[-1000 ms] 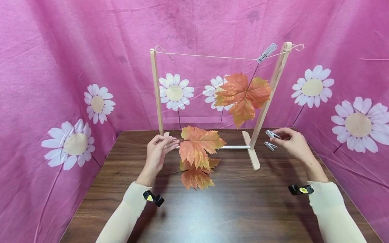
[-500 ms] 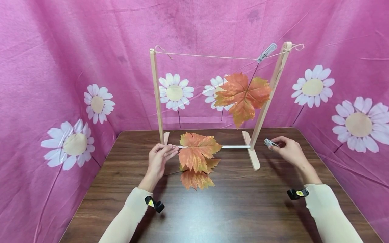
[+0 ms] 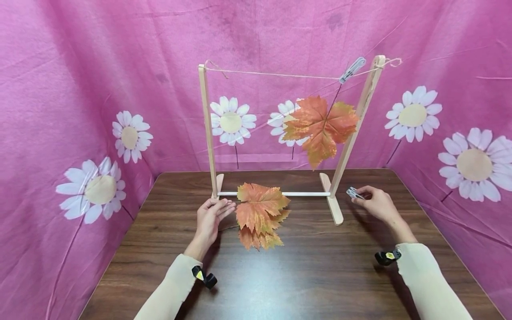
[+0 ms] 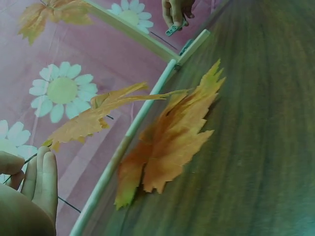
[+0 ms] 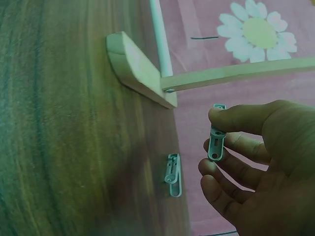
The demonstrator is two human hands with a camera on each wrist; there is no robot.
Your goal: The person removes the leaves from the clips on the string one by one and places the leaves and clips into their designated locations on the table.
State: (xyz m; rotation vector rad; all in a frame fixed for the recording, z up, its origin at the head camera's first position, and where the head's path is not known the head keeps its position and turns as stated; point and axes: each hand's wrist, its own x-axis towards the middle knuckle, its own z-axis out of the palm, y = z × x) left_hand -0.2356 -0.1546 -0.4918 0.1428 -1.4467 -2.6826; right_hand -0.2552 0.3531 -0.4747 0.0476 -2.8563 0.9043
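My left hand (image 3: pixel 210 220) pinches the thin dark stem of an orange maple leaf (image 3: pixel 262 202). This leaf hovers above a second maple leaf (image 4: pixel 167 147) lying on the table; in the head view it covers much of the lower one. On the right side, my right hand (image 3: pixel 378 204) pinches a grey clothespin (image 5: pixel 217 142) between thumb and fingers. Another clothespin (image 5: pixel 172 174) lies on the table beneath that hand. A third clothespin (image 3: pixel 352 70) clips a maple leaf (image 3: pixel 322 126) by its stem to the string (image 3: pixel 280 74) near its right end.
The string is tied between two wooden posts (image 3: pixel 208 129), joined low down by a white rod (image 3: pixel 306 194). A wooden foot (image 3: pixel 332 204) of the right post stands between the held leaf and my right hand. Pink cloth with daisies hangs behind the brown table (image 3: pixel 280 284).
My left hand has come down and slightly nearer with the leaf, which overlaps the lower leaf more. My right hand has also lowered, carrying its clothespin toward the table.
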